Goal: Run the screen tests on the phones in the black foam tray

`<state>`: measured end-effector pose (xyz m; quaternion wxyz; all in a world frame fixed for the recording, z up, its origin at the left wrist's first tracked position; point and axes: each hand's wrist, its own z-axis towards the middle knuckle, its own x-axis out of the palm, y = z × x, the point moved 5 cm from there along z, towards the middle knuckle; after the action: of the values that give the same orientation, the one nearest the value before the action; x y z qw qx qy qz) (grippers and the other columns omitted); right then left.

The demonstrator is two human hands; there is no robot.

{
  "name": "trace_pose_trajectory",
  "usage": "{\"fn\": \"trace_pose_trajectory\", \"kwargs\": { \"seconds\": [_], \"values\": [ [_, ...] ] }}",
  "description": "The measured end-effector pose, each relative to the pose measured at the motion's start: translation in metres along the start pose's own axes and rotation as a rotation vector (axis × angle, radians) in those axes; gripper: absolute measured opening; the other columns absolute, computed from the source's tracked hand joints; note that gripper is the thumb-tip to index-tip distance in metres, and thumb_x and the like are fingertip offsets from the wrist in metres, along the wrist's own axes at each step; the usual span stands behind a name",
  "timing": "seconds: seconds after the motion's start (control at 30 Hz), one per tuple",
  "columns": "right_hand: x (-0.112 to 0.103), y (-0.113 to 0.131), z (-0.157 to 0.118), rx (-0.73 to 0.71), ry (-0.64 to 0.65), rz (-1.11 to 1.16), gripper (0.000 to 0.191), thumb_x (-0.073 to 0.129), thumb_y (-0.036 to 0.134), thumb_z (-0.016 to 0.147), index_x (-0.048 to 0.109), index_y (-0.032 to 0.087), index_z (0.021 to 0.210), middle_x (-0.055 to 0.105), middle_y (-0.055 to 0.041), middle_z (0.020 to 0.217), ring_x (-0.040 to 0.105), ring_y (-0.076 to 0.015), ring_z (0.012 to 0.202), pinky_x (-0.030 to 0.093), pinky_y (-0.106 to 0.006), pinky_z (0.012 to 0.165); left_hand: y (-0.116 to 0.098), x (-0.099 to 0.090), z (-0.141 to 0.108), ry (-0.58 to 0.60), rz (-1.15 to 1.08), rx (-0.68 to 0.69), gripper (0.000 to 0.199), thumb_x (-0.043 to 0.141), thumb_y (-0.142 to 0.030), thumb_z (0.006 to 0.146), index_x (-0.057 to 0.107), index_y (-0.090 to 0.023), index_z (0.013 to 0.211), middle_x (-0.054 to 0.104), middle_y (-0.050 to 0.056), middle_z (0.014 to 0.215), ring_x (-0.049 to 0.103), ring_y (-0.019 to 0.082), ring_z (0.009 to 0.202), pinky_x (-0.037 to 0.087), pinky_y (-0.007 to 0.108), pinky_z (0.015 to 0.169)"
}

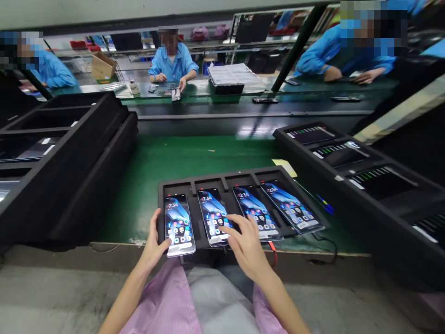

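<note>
Several lit phones lie in a black foam tray at the near edge of the green table. My left hand is at the leftmost phone, thumb on its lower left edge and fingers along its left side. My right hand is over the second phone, fingers apart and tips near its lower right screen. To its right are a third phone and a tilted fourth phone. Cables run from under the tray's near side.
Stacked black foam trays stand at the left. Another black tray with phones is at the right, near a blue pen and a yellow paper. People in blue sit beyond the conveyor.
</note>
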<state>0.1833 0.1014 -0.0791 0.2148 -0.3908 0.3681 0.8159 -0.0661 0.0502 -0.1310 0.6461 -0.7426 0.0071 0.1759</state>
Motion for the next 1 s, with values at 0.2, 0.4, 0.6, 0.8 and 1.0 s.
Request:
{"fn": "trace_pose_trajectory", "kwargs": {
  "seconds": [0.2,0.4,0.6,0.8,1.0],
  "values": [
    [0.01,0.01,0.003,-0.023,0.118,-0.075,0.035,0.033,0.031,0.094,0.067,0.027,0.096,0.051,-0.0083,0.124,0.039,-0.0247,0.118,0.022,-0.055,0.103,0.004,-0.001,0.0,-0.08,-0.094,-0.023,0.077,0.056,-0.044,0.07,0.021,-0.025,0.136,0.019,0.005,0.15,0.012,0.026,0.138,0.022,0.042,0.111],
    [-0.013,-0.018,-0.004,0.131,-0.053,-0.148,0.039,0.029,0.027,0.094,0.067,0.026,0.097,0.055,-0.008,0.113,0.045,-0.0231,0.109,0.023,-0.052,0.104,-0.006,0.001,-0.002,-0.148,-0.123,-0.031,0.07,0.056,-0.038,0.074,0.025,-0.029,0.136,0.022,0.003,0.149,0.016,0.025,0.138,0.019,0.041,0.112],
    [-0.037,-0.047,-0.024,0.35,-0.237,-0.257,0.042,0.027,0.025,0.094,0.068,0.023,0.088,0.057,-0.0083,0.098,0.049,-0.0214,0.097,0.029,-0.048,0.098,-0.009,0.0,0.002,-0.233,-0.14,-0.034,0.069,0.059,-0.033,0.071,0.031,-0.027,0.134,0.023,0.003,0.149,0.015,0.026,0.138,0.011,0.041,0.114],
    [-0.049,-0.06,-0.031,0.419,-0.276,-0.315,0.041,0.027,0.024,0.094,0.067,0.022,0.093,0.055,-0.0093,0.103,0.047,-0.0219,0.101,0.029,-0.047,0.098,-0.014,0.004,0.002,-0.223,-0.124,-0.029,0.073,0.059,-0.039,0.072,0.027,-0.026,0.137,0.021,0.005,0.149,0.013,0.026,0.138,0.01,0.042,0.115],
    [-0.079,-0.097,-0.047,0.677,-0.382,-0.531,0.04,0.027,0.027,0.094,0.065,0.019,0.104,0.051,-0.0138,0.112,0.043,-0.0269,0.106,0.03,-0.052,0.096,-0.008,-0.001,0.01,-0.277,-0.047,-0.032,0.075,0.061,-0.04,0.065,0.029,-0.027,0.131,0.029,0.006,0.143,0.021,0.033,0.135,0.014,0.051,0.113]
  ]
}}
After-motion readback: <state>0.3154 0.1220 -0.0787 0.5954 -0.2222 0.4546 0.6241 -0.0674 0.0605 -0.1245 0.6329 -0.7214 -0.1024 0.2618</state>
